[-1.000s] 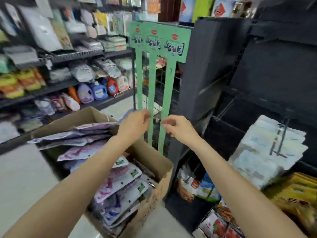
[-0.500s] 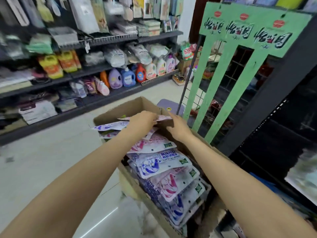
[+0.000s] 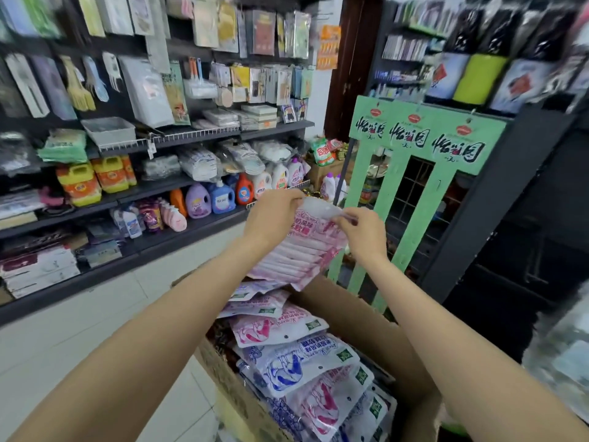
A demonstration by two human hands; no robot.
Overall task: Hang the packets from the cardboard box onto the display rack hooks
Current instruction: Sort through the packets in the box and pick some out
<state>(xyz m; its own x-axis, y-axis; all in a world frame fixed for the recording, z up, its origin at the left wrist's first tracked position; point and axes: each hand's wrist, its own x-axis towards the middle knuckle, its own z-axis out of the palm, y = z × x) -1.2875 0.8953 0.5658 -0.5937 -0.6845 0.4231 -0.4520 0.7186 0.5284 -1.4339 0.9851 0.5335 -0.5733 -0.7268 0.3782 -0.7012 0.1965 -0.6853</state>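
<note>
A stack of pink-and-white packets (image 3: 302, 250) hangs in the air above the open cardboard box (image 3: 360, 317). My left hand (image 3: 271, 220) grips the stack's top left edge. My right hand (image 3: 361, 232) pinches its top right corner. More pink and blue packets (image 3: 293, 355) lie layered inside the box below. The green display rack (image 3: 424, 145) with three printed headers stands just right of my hands, its hooks not discernible.
Black store shelves (image 3: 191, 189) with detergent bottles and hanging goods line the left side across a pale tiled aisle (image 3: 63, 339). A dark shelving unit (image 3: 526, 202) rises at the right behind the green rack.
Both hands went from the rack down into the box, took hold of a stack of pink packets and lifted it up above the box. The view swung left and up.
</note>
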